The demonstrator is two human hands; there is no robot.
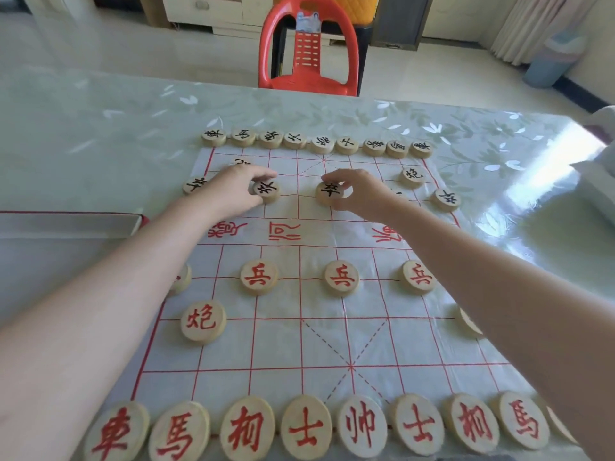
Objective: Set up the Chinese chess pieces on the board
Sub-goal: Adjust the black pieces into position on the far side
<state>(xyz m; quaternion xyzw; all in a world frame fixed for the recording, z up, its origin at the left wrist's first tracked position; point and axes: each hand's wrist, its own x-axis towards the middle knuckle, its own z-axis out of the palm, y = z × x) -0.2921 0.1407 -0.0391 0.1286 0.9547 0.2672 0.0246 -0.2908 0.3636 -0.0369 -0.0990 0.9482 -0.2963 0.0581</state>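
Head view: board (283,344) is laid flat on the bench (100,128), w/ red pieces nearest the person and black ones at the far side. Red back row (306,427) is lined up along the near edge; 3 red soldiers are seen in full, a 4th is half hidden by the left arm, and a red cannon (203,321) sits on the left. Another piece at right is mostly covered by the right arm, so it can't be read. Black back row (316,143) is set along the far edge, 9 pcs, approx. on their points. Black cannon (412,176) is placed at right; its twin at left is mostly hidden behind the left hand (238,186). Both hands are reached out to the black soldier rank, presumably so two pieces can be seated on their crossings at once. Left hand is curled narrow, fingers bent over the top edge of a black soldier (265,190), touching it; piece lies flat on the board. Right hand (361,193) is pinched on the centre soldier (329,192), thumb below and fingers above, piece apparently being nudged onto the middle file. Outer soldiers at far left and far right are already down. Setup is judged nearly done.
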